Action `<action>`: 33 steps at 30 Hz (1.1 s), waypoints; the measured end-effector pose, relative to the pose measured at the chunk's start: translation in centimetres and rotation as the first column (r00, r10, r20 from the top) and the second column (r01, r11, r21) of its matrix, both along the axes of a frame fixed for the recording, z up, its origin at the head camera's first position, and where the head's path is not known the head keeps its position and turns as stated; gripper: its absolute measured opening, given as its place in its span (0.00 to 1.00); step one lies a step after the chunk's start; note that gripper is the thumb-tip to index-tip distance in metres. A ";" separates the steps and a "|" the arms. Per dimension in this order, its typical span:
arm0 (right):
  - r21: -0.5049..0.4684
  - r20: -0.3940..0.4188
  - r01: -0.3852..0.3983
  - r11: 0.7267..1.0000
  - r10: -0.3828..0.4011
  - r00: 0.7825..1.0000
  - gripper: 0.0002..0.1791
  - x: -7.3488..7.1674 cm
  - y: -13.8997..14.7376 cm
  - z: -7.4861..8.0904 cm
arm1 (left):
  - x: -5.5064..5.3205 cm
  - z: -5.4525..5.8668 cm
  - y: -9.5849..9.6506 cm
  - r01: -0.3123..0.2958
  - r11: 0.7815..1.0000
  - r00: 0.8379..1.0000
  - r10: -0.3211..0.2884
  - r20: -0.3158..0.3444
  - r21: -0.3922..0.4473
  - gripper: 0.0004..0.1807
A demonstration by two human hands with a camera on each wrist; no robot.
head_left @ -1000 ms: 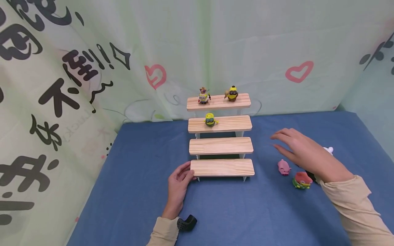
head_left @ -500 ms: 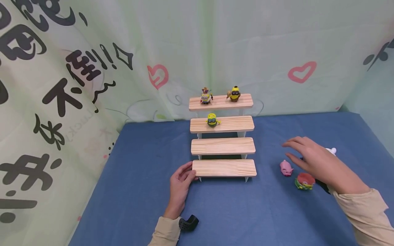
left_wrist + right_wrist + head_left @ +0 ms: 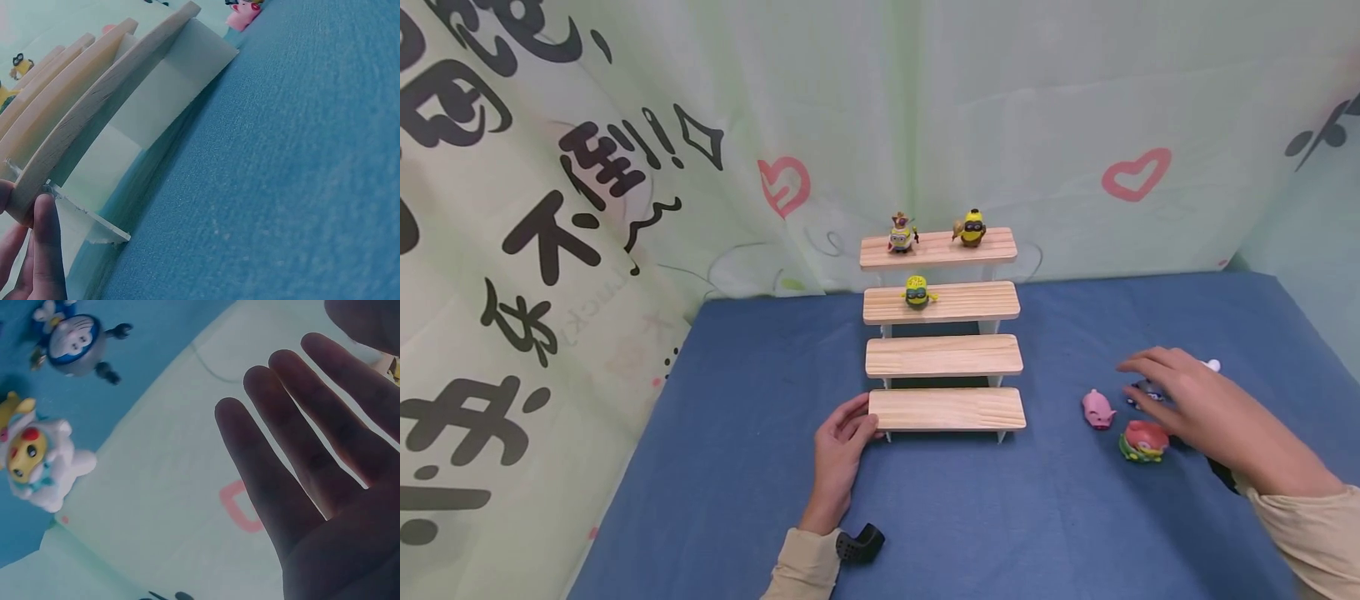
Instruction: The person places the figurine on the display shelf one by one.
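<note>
My left hand (image 3: 838,458) grips the left end of the lowest step of a wooden display stand (image 3: 946,408); its thumb and fingers pinch the board's corner in the left wrist view. With its fingers spread and bent a little, my right hand (image 3: 1202,408) hovers over a group of small toys at the right and holds nothing. Beneath it, partly covered, are a blue-and-grey figurine (image 3: 75,344) and a yellow-faced figurine in a white suit (image 3: 37,462). A pink pig (image 3: 1098,411) and a red-and-green toy (image 3: 1144,442) lie nearer the stand.
Two Minion figurines, one crowned (image 3: 900,235) and one yellow-and-brown (image 3: 972,229), stand on the top step. Another Minion (image 3: 917,293) stands on the step below. A printed curtain (image 3: 1000,125) hangs behind the blue cloth (image 3: 760,375).
My right hand has moved right and slightly nearer to me, away from the stand, and the blue-and-grey figurine now shows under its fingers. My left hand keeps its grip on the lowest step.
</note>
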State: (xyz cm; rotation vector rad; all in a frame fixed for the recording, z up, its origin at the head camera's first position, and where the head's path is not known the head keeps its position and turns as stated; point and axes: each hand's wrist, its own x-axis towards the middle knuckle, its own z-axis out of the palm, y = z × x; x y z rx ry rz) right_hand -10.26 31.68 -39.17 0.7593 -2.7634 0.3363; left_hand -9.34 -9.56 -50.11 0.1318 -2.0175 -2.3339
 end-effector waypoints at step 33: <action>0.131 0.178 0.139 0.982 -0.161 0.971 0.22 2.4 3.6 -1.9 | 0.0 0.1 0.1 0.001 1.000 1.000 -0.001 -0.006 0.006 0.22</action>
